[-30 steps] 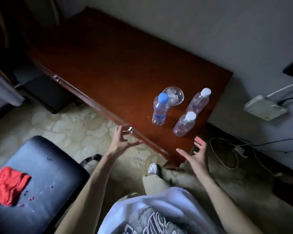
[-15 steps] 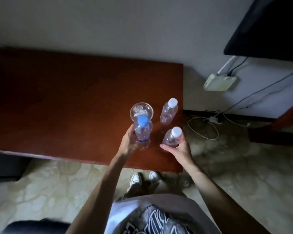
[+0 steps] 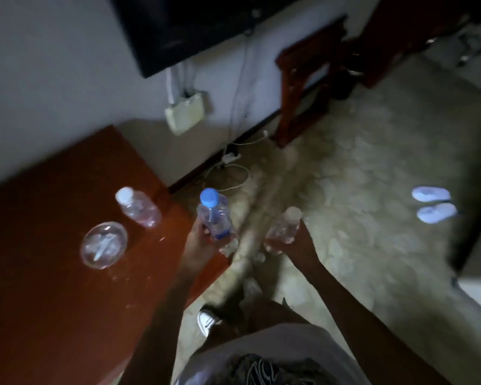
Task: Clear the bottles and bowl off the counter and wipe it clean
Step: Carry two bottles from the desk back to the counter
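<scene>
**A:** Why do you carry one bottle in each of your hands?

**B:** Because it halves the trips. Your left hand (image 3: 199, 240) curls round the lower body of the blue-capped bottle (image 3: 215, 218) and holds it upright, cap up, over the desk's right edge. Your right hand (image 3: 292, 243) wraps the white-capped bottle (image 3: 282, 227) from below, out over the floor (image 3: 358, 173). Both grips sit low on the bodies, so the caps stay clear and nothing tips.

**A:** And what stays on the desk (image 3: 53, 287)?

**B:** A second white-capped bottle (image 3: 138, 208) stands near the far right corner, and the clear bowl (image 3: 104, 244) sits just in front of it, with something pale inside that the blur hides. I judge you leave them because both your hands are full.

**A:** So how far along are you?

**B:** Early, I'd say. Two bottles are lifted and not yet set down anywhere, two things remain, and pale specks by the bowl suggest the wiping is still ahead.
</scene>
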